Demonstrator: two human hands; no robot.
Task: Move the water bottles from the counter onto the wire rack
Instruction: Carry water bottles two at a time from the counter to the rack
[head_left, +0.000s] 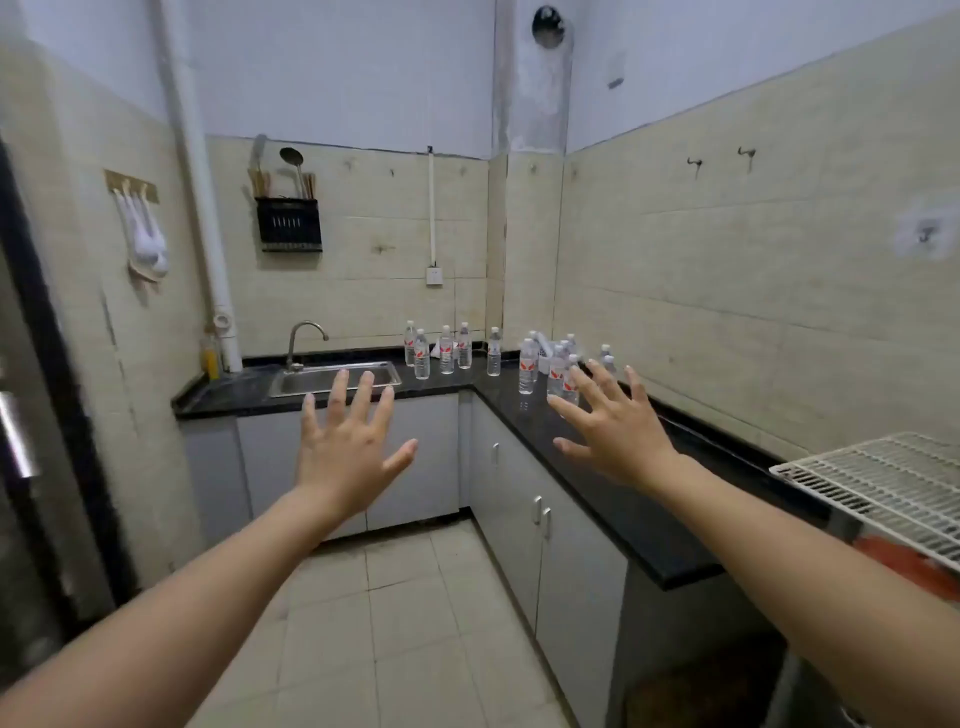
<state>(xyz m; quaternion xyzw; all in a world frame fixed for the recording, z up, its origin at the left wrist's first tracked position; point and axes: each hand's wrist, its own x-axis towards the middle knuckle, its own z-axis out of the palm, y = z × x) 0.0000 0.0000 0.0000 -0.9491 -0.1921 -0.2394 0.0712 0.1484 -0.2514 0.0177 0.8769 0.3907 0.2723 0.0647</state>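
Reaching toward the bottles (526, 366), nothing in hand yet.
My left hand (345, 441) and right hand (610, 426) hang in the air, fingers spread, holding nothing; the bottles stand upright in a loose cluster at the bench's (665, 545) far corner, well apart from the rack (883, 478) on my right; small and smooth, I judge them light but slippery, best gripped round the labelled middle.

Clear, red-labelled water bottles (447, 351) stand upright on the black counter's (597, 457) corner; the white wire rack (883, 478) lies apart.
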